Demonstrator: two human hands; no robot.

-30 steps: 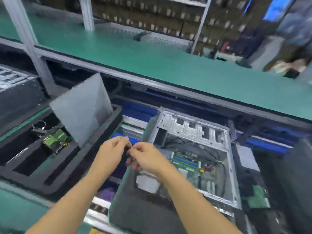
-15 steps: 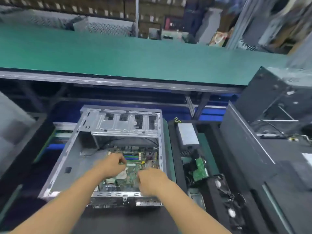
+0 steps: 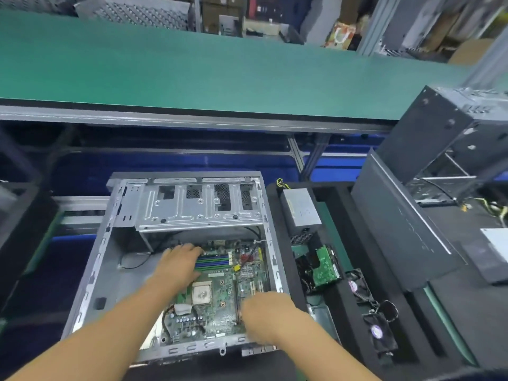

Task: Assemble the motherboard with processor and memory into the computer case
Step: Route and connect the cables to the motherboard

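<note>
Motherboard [image 3: 220,294] sits in the case [image 3: 198,213]; left hand [image 3: 180,261] flat on it, right hand [image 3: 264,309] too blurry to tell its grip.

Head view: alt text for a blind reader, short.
Two bare hands rest on a green motherboard lying inside an open silver computer case: the left hand by the memory slots, the right hand at its near right corner. A grey power supply lies in a foam tray beside it.
</note>
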